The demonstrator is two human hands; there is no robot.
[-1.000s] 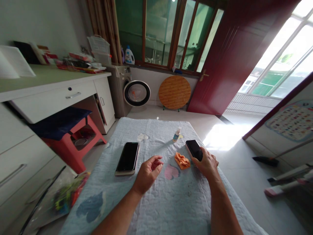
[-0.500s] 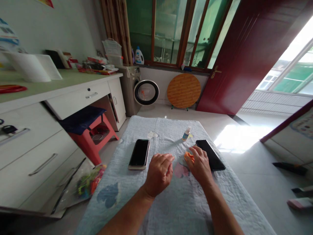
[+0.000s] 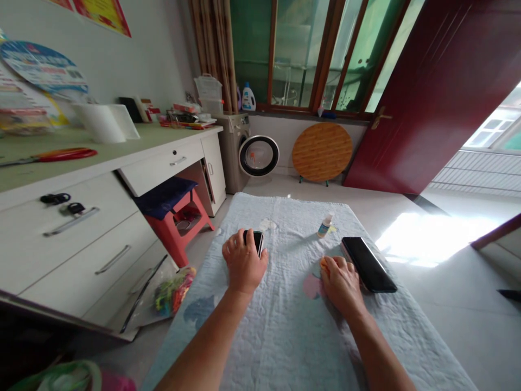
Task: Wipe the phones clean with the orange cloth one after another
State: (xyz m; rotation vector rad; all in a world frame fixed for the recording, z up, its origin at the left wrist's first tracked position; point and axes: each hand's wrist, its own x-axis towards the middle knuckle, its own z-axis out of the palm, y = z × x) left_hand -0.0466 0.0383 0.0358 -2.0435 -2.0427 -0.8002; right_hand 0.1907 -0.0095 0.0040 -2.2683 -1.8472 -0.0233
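Note:
On the left of the cloth-covered table, a black-screened phone [image 3: 258, 243] lies mostly hidden under my left hand [image 3: 244, 263], whose fingers reach over it with the thumb at its right side. My right hand [image 3: 342, 279] is closed over a crumpled orange cloth [image 3: 323, 263], of which only a small part shows by the fingertips. Just right of that hand lies a larger dark device [image 3: 369, 264], screen up. A small white-capped spray bottle [image 3: 324, 226] stands upright beyond my right hand.
The table [image 3: 285, 326] has a pale blue patterned cover. At left are a desk [image 3: 163, 146] with scissors [image 3: 65, 155] and a paper roll [image 3: 101, 122], a red stool [image 3: 179, 231] and a plastic bag [image 3: 163, 298]. A washing machine [image 3: 234, 152] stands behind.
My left hand has moved left and forward onto the left phone. My right hand has flattened over the orange cloth, hiding more of it. The view has turned left.

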